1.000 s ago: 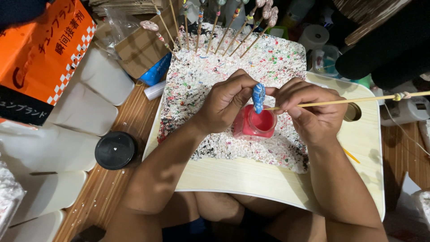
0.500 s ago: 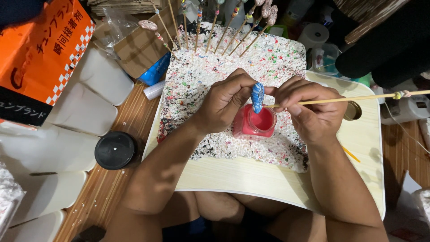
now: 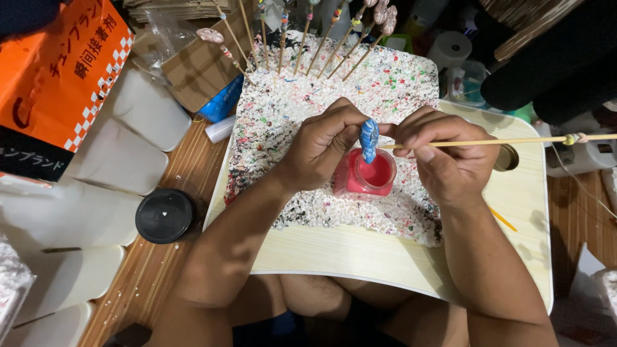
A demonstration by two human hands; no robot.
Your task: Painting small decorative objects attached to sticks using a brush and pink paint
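Observation:
My left hand pinches a small blue painted piece that sits on the tip of a long bamboo skewer. My right hand grips that skewer, which runs off to the right. Both hands hover just above an open jar of red paint. The jar stands on a paint-speckled white foam block resting on a pale wooden lap tray.
Several skewers with painted pieces stand stuck in the foam's far edge. A black round lid lies on the wooden floor at left, beside white containers and an orange box. A small tin sits at the right.
The hands, the skewer and the blue piece have crept slightly upward in view. Nothing was let go or taken.

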